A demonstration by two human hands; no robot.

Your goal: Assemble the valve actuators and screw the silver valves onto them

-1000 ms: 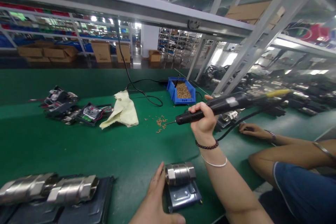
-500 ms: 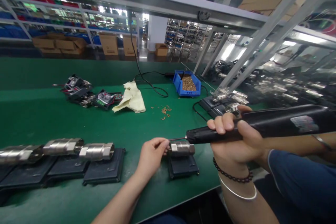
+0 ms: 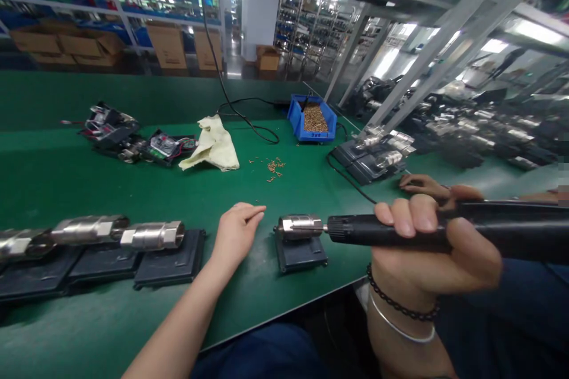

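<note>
My right hand (image 3: 433,237) is wrapped round a black electric screwdriver (image 3: 448,231) held level, its bit reaching the side of a silver metal cylinder (image 3: 299,226). That cylinder sits on a dark base plate (image 3: 302,251) near the front edge of the green bench (image 3: 133,189). My left hand (image 3: 235,231) rests on the bench just left of the cylinder, fingers stretched out, holding nothing and a small gap away from the part.
Several more silver cylinders on dark plates (image 3: 133,249) line the left. Farther back lie a yellow cloth (image 3: 213,145), loose brass screws (image 3: 273,167), a blue bin of screws (image 3: 311,121) and dismantled electronics (image 3: 133,139). Another person's hand (image 3: 420,185) rests at the right, near more assemblies (image 3: 373,154).
My left hand has let go of the cylinder and pulled back left, fingers opening. The screwdriver has come down from mid-air to the cylinder and now lies level against it.
</note>
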